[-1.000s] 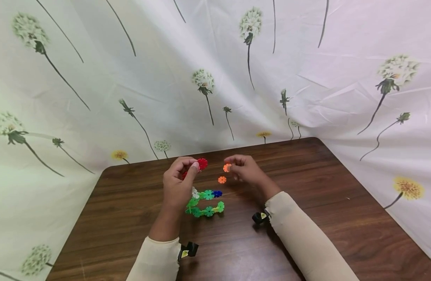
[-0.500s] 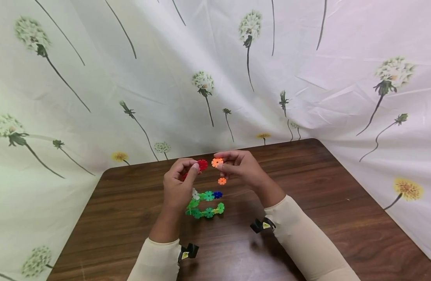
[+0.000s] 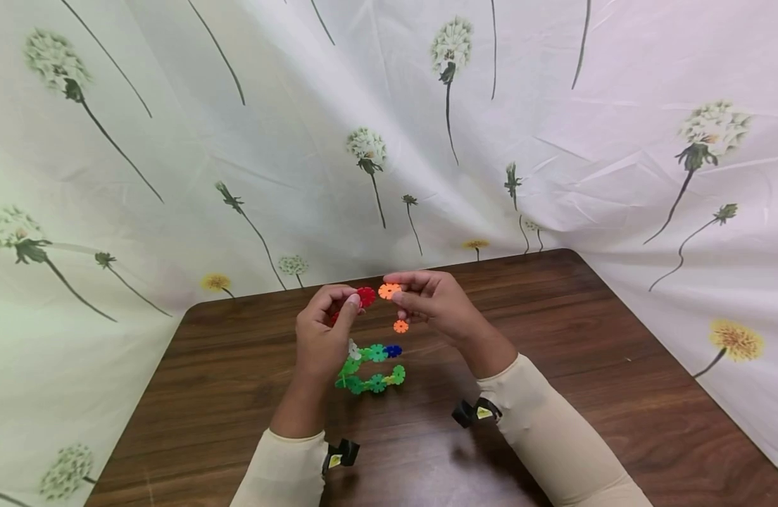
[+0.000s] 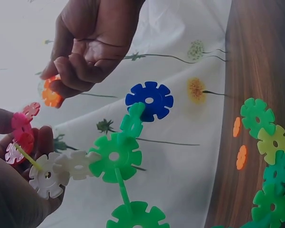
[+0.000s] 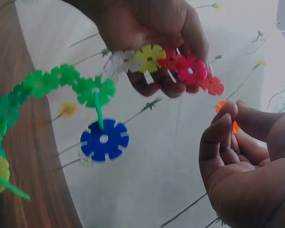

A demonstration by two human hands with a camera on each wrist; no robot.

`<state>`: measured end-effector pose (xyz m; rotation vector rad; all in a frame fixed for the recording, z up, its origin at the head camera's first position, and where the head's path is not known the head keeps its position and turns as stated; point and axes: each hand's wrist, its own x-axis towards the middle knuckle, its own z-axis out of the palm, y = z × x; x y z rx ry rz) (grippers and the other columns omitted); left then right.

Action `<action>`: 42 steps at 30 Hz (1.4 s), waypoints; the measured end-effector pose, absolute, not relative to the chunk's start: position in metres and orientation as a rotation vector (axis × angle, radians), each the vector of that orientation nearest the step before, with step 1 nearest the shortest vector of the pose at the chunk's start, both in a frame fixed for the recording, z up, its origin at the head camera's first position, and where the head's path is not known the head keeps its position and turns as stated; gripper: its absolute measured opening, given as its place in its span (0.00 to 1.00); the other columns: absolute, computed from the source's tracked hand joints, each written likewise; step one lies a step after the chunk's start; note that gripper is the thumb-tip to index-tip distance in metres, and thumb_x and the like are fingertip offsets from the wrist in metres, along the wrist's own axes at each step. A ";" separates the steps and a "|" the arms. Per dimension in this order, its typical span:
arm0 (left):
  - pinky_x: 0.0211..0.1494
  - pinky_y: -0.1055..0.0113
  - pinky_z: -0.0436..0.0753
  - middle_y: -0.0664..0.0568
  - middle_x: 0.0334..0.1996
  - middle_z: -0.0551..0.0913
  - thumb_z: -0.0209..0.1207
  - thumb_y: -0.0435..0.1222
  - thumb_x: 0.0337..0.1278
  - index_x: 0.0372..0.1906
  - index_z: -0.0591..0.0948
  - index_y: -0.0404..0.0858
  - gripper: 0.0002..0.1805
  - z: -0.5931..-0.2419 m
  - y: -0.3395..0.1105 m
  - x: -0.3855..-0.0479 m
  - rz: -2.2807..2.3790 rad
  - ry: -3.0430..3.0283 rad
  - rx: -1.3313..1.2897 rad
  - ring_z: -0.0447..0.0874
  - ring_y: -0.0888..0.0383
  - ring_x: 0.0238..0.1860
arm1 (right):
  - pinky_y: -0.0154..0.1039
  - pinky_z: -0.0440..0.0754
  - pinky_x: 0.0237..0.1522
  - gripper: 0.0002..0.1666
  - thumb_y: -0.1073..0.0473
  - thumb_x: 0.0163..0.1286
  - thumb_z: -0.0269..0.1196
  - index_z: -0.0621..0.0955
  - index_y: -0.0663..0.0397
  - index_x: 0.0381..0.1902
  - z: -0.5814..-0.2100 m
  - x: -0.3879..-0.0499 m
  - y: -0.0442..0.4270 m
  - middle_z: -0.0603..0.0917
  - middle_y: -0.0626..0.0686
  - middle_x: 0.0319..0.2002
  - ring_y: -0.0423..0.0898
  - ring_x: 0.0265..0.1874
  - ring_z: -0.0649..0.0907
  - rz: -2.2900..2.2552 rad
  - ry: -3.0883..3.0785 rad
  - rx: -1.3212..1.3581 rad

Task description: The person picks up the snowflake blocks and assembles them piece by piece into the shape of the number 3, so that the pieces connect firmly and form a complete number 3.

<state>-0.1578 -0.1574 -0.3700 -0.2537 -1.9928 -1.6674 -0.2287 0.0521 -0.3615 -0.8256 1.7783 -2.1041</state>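
Observation:
My left hand (image 3: 321,336) grips the red end of a chain of interlocking flower discs (image 3: 377,383). A red disc (image 3: 366,296) sticks out past its thumb. In the right wrist view, pink (image 5: 189,70), yellow (image 5: 150,58) and white discs (image 5: 119,63) run along the fingers, then green ones. A blue disc (image 4: 149,100) hangs off a green side piece. Between thumb and fingers, my right hand (image 3: 444,310) pinches an orange flower disc (image 3: 389,291), close to the red one with a small gap.
A loose orange disc (image 3: 400,327) lies on the brown wooden table (image 3: 553,338) below my right hand; the left wrist view shows two orange discs (image 4: 242,157) there. A dandelion-print cloth (image 3: 287,141) hangs behind the table.
My right hand has moved left and slightly up with the orange disc, bringing it near the red disc. The left hand has stayed almost still.

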 end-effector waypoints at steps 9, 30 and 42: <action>0.50 0.74 0.89 0.41 0.51 0.86 0.63 0.30 0.78 0.53 0.85 0.30 0.08 -0.370 -0.157 -0.157 -1.660 -2.007 -0.253 0.88 0.59 0.44 | 0.31 0.89 0.35 0.20 0.72 0.79 0.63 0.82 0.73 0.65 -0.355 -0.218 0.047 0.90 0.44 0.32 0.38 0.26 0.84 -2.176 1.678 -0.713; 0.53 0.76 0.88 0.41 0.53 0.88 0.64 0.29 0.77 0.51 0.86 0.29 0.07 -0.369 -0.156 -0.155 -1.639 -1.996 -0.276 0.85 0.59 0.48 | 0.30 0.89 0.35 0.21 0.73 0.78 0.64 0.80 0.78 0.65 -0.359 -0.206 0.033 0.90 0.46 0.34 0.38 0.26 0.84 -2.273 1.670 -0.644; 0.53 0.78 0.87 0.39 0.51 0.88 0.64 0.28 0.77 0.50 0.86 0.27 0.07 -0.372 -0.153 -0.156 -1.586 -1.979 -0.279 0.85 0.62 0.46 | 0.32 0.92 0.40 0.23 0.76 0.77 0.63 0.78 0.80 0.67 -0.360 -0.203 0.028 0.91 0.45 0.36 0.38 0.27 0.89 -2.308 1.646 -0.660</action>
